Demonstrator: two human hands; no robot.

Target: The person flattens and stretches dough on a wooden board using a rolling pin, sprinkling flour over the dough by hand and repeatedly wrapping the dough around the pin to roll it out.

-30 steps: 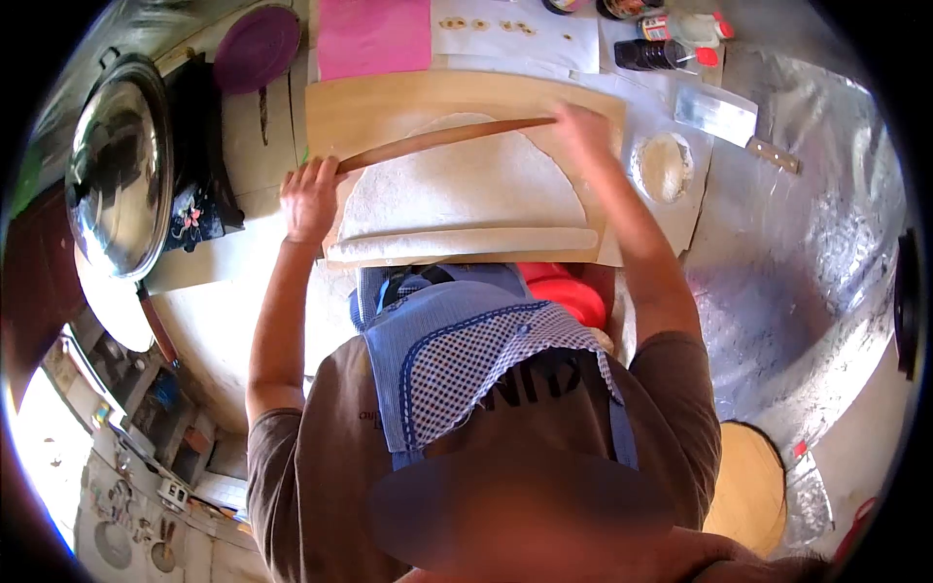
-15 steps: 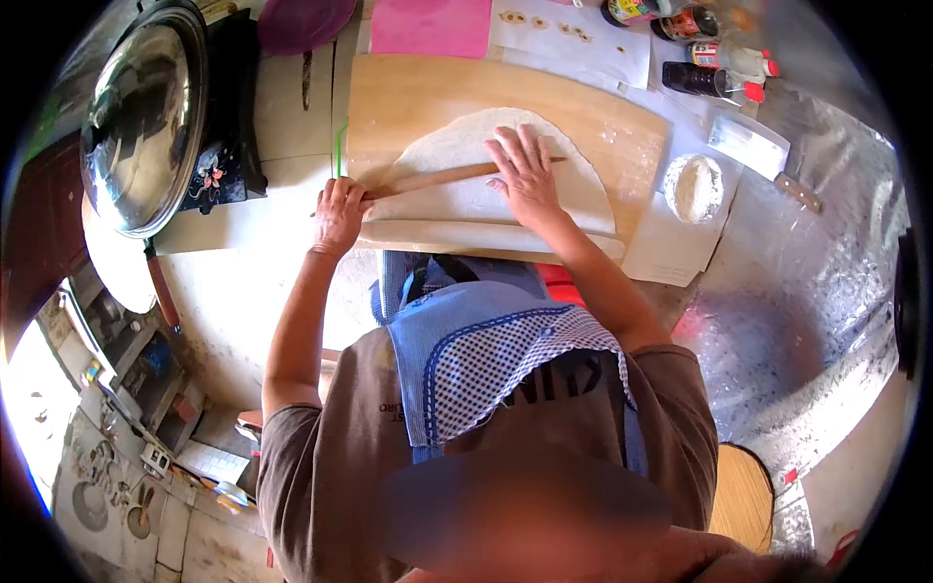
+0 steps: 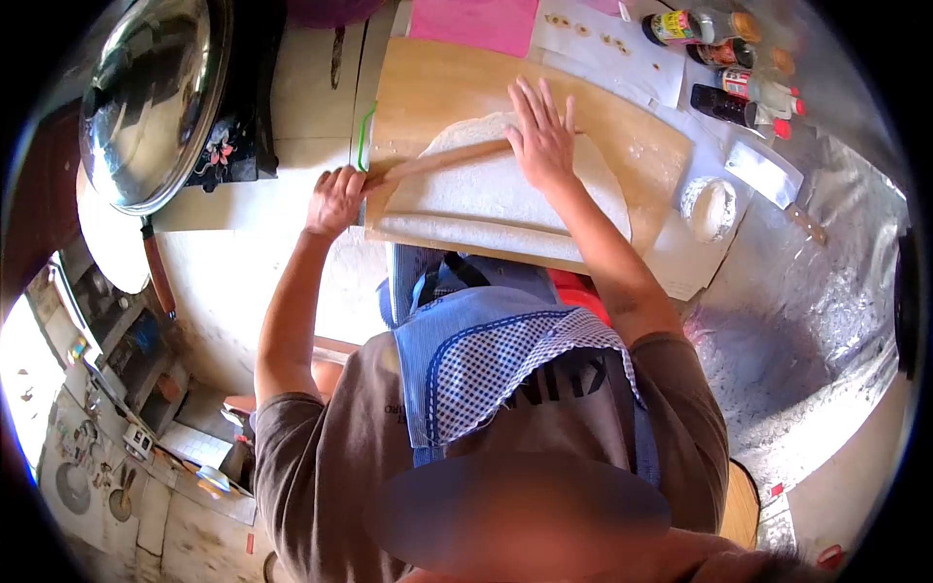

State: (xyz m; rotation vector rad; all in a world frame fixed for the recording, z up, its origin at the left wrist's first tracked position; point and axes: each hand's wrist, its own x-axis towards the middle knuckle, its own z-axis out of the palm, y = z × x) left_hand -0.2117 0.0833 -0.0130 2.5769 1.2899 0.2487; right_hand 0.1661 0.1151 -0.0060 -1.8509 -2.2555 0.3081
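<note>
A thin sheet of dough (image 3: pixel 486 189) lies on a wooden board (image 3: pixel 428 73), with a folded or rolled strip along its near edge. A slim wooden rolling pin (image 3: pixel 447 160) lies slantwise across the sheet. My left hand (image 3: pixel 336 200) is closed round the pin's left end, beside the board's left edge. Toward the pin's right end, my right hand (image 3: pixel 542 138) rests flat over it. Its fingers are stretched out and spread, pointing to the board's far edge. The palm hides part of the pin.
Right of the board are a bowl of white powder (image 3: pixel 709 209), a cleaver (image 3: pixel 766 170) and several bottles (image 3: pixel 724 102). A large lidded pan (image 3: pixel 151 107) stands at the left. A pink sheet (image 3: pixel 471 21) and stained white paper (image 3: pixel 607 49) lie behind the board.
My right hand and the pin have moved away from me, toward the board's far edge. The whole view has shifted slightly. My left hand still grips the pin's end.
</note>
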